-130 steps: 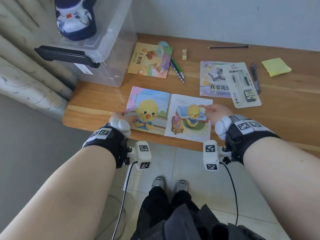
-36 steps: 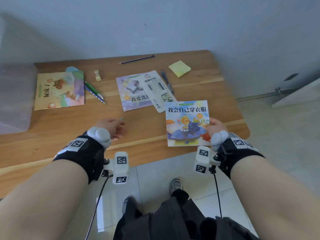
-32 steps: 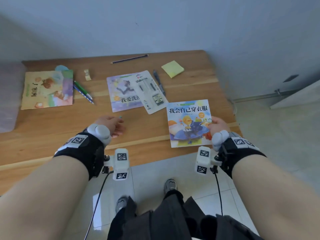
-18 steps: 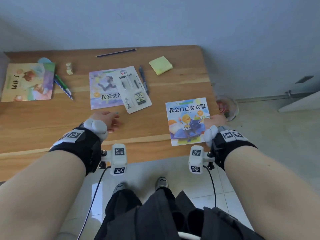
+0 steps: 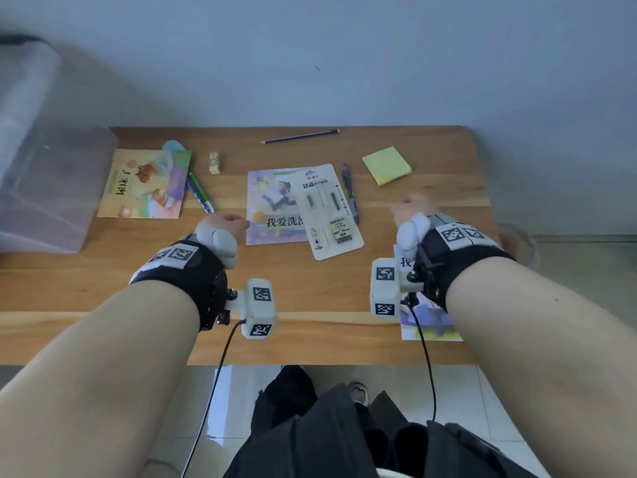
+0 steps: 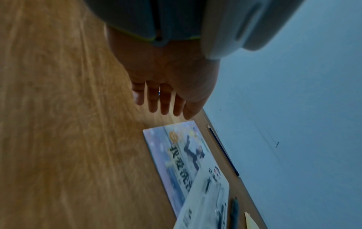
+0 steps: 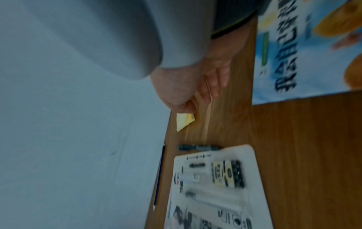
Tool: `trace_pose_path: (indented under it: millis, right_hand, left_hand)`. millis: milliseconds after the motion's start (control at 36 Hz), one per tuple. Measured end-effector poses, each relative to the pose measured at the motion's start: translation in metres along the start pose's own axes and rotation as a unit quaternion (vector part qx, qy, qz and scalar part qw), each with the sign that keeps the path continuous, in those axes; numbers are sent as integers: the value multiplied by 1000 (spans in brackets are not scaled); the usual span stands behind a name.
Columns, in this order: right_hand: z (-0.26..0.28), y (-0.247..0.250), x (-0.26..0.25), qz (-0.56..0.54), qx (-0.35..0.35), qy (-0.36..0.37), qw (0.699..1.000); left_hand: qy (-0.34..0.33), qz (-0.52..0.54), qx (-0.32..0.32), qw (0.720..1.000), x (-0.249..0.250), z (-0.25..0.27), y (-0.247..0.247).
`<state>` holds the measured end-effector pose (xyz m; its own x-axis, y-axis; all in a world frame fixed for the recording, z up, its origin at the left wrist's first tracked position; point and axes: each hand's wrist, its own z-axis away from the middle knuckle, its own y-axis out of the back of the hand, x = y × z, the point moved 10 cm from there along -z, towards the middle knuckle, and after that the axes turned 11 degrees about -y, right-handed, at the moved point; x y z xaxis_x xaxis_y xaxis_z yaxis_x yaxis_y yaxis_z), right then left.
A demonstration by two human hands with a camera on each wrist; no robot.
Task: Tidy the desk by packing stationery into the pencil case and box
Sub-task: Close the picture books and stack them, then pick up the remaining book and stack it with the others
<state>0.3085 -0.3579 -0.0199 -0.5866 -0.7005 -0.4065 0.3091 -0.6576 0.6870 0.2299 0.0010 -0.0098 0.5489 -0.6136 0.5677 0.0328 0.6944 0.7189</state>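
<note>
My left hand (image 5: 230, 222) hovers over the desk (image 5: 310, 291) at the left edge of a purple picture book (image 5: 270, 205); the left wrist view shows its fingers (image 6: 164, 105) straight and empty. My right hand (image 5: 408, 207) is over bare wood short of the yellow sticky notes (image 5: 387, 165), fingers (image 7: 212, 86) relaxed and holding nothing. A carded pen pack (image 5: 327, 212) lies across the purple book, with a dark pen (image 5: 350, 191) beside it. A pencil (image 5: 300, 136) lies by the wall. A small eraser (image 5: 214, 162) and green and blue pens (image 5: 200, 193) lie further left.
A clear plastic box (image 5: 51, 188) stands at the desk's left end, beside an orange picture book (image 5: 144, 184). A blue picture book (image 5: 429, 322) lies under my right wrist and overhangs the front edge. The wall runs close behind the desk. No pencil case is in view.
My right hand has let go of the blue picture book and moved forward towards the sticky notes. My left hand has moved forward to the purple book's edge.
</note>
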Motion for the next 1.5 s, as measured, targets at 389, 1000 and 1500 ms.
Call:
trace_pose_path:
  millis: [389, 1000, 1500]
  right_hand:
    - [31, -107, -76, 134, -119, 68, 981]
    - [35, -131, -44, 193, -57, 126, 971]
    - [112, -233, -75, 488, -140, 335, 794]
  left_hand:
    - [39, -53, -48, 997, -42, -11, 25]
    - [134, 140, -15, 981, -138, 38, -27]
    - [51, 89, 142, 985, -173, 104, 60]
